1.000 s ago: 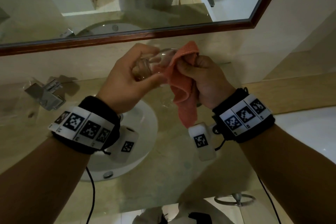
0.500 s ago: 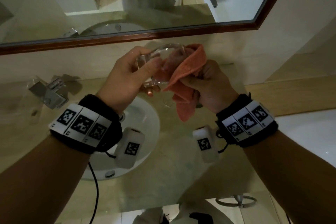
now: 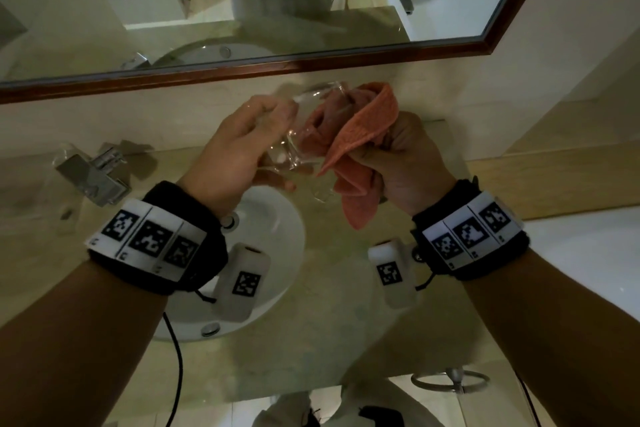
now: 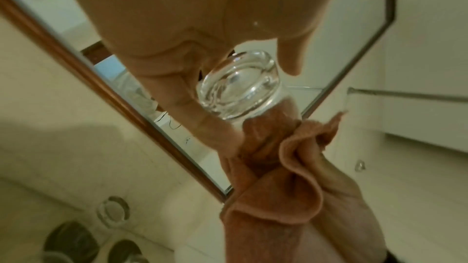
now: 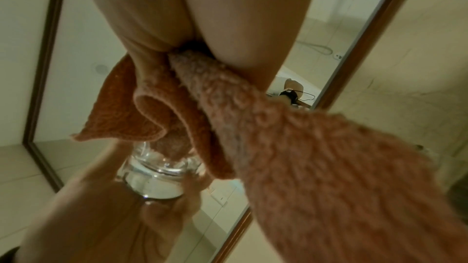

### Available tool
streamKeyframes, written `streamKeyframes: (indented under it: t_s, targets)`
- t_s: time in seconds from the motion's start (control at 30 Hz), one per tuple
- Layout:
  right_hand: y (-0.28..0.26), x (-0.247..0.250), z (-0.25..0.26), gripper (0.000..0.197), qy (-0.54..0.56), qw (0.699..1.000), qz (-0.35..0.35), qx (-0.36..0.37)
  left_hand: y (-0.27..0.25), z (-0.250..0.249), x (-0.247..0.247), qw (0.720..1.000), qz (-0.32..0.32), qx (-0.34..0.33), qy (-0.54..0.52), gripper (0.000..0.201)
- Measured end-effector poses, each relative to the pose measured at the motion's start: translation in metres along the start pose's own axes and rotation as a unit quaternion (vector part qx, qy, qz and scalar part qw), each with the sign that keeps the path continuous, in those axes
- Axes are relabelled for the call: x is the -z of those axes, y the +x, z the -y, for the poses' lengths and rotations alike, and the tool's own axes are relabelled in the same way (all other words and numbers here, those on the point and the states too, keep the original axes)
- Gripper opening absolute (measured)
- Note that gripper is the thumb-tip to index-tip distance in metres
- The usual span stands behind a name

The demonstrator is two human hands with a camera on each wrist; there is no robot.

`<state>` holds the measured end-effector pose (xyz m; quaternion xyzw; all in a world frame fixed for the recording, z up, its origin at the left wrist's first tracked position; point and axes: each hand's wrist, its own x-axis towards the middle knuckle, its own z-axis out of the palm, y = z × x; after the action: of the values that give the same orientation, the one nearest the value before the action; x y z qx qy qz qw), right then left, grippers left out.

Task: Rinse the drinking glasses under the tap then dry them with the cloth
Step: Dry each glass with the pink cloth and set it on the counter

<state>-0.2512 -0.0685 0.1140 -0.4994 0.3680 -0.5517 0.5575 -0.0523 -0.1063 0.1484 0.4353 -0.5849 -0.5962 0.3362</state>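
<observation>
Left hand (image 3: 239, 156) curled around a clear drinking glass (image 3: 304, 135) above the white sink (image 3: 277, 236), right hand (image 3: 412, 159) gripping an orange cloth (image 3: 360, 135) bunched, stuffed into the glass's mouth, tap (image 3: 93, 173) left of the sink.

We wear a black wristband (image 3: 180, 246) on each bare forearm, each wrapped by a white strip printed with three black square markers. A small white camera block (image 3: 242, 282) with one marker hangs beneath each, trailing thin black cable (image 3: 175, 371).
</observation>
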Motion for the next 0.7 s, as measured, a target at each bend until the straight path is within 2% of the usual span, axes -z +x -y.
streamKeyframes:
  t_s: [0.07, 0.13, 0.27, 0.37, 0.43, 0.53, 0.6, 0.63, 0.7]
  targets:
    - [-0.001, -0.002, 0.0, 0.026, -0.015, 1.0, -0.006, -0.004, 0.001, -0.001, 0.0, 1.0, -0.006, 0.004, -0.014, 0.027]
    - [0.0, -0.001, 0.0, 0.019, -0.037, 0.999, -0.012, -0.006, 0.001, -0.001, -0.001, 0.998, -0.017, -0.054, 0.014, 0.024]
    - [0.001, -0.002, 0.003, 0.01, -0.061, 0.998, 0.001, -0.008, 0.0, 0.004, 0.0, 0.965, -0.035, -0.164, 0.201, 0.06]
    - [0.002, -0.002, 0.001, 0.015, -0.062, 0.998, 0.006, 0.01, -0.001, 0.01, 0.0, 0.944, -0.046, -0.2, 0.258, 0.066]
    - [0.002, -0.002, 0.0, 0.018, -0.056, 0.998, 0.006, 0.023, 0.0, 0.015, 0.0, 0.959, -0.033, -0.178, 0.218, 0.067]
    - [0.0, 0.001, -0.003, 0.022, -0.069, 0.997, 0.008, 0.042, 0.0, 0.011, -0.004, 0.998, -0.008, -0.041, 0.044, 0.054]
    - [0.0, 0.002, -0.006, 0.023, -0.088, 0.995, 0.001, 0.049, 0.001, 0.006, -0.007, 0.999, -0.012, 0.039, -0.015, 0.046]
    - [0.0, 0.002, -0.007, 0.023, -0.087, 0.995, -0.001, 0.051, 0.003, 0.005, -0.008, 0.999, -0.02, 0.042, -0.016, 0.041]
    - [-0.001, 0.001, -0.006, 0.025, -0.073, 0.996, -0.004, 0.051, 0.003, 0.004, -0.009, 1.0, -0.025, -0.008, 0.008, 0.034]
